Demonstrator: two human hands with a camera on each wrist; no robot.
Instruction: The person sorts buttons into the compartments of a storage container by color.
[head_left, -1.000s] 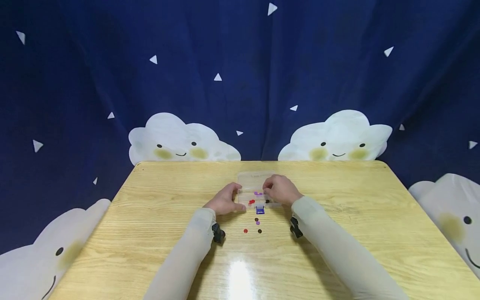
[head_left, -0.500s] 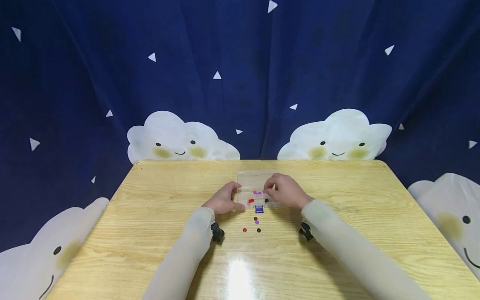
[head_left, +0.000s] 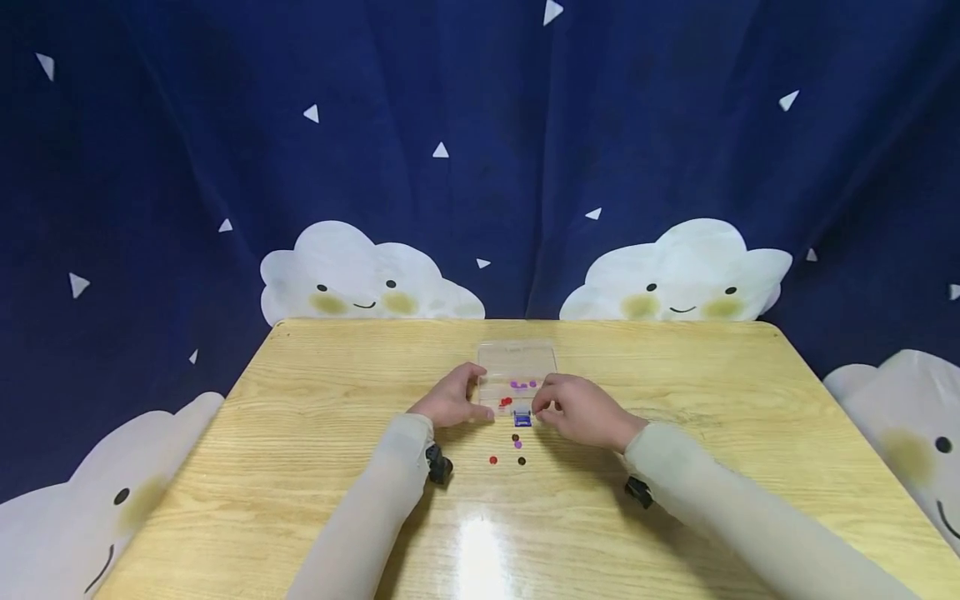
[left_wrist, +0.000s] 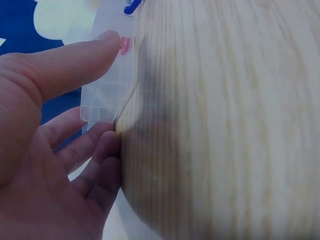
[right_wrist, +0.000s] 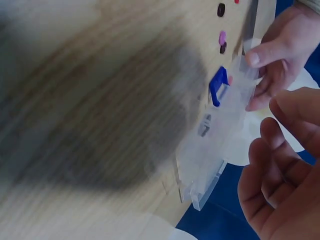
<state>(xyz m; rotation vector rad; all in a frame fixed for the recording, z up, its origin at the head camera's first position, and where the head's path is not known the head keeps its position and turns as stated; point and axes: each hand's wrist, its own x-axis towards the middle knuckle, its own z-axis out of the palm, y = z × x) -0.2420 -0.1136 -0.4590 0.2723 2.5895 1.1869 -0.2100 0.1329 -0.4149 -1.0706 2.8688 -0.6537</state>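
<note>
A clear plastic box (head_left: 495,386) lies on the table with its transparent lid (head_left: 517,358) laid back behind it and a blue latch (head_left: 522,421) at its front. Small red pieces (head_left: 506,402) and purple pieces (head_left: 523,386) sit in separate parts of it. My left hand (head_left: 450,398) grips the box's left end, thumb on the front wall and fingers round the side. At the front right corner hovers my right hand (head_left: 581,410); its fingers are loosely bent, and nothing shows between them in the right wrist view. Dark pieces (right_wrist: 205,125) show through the box wall there.
In front of the box lie several loose round pieces: a dark piece (head_left: 515,437) beside a purple piece (head_left: 517,445), a red piece (head_left: 492,460) and another dark piece (head_left: 522,461). The wooden table (head_left: 360,358) ends at a blue curtain (head_left: 517,167).
My right hand has let go of a purple piece in the box and drawn back toward the front right. The left hand has stayed on the box.
</note>
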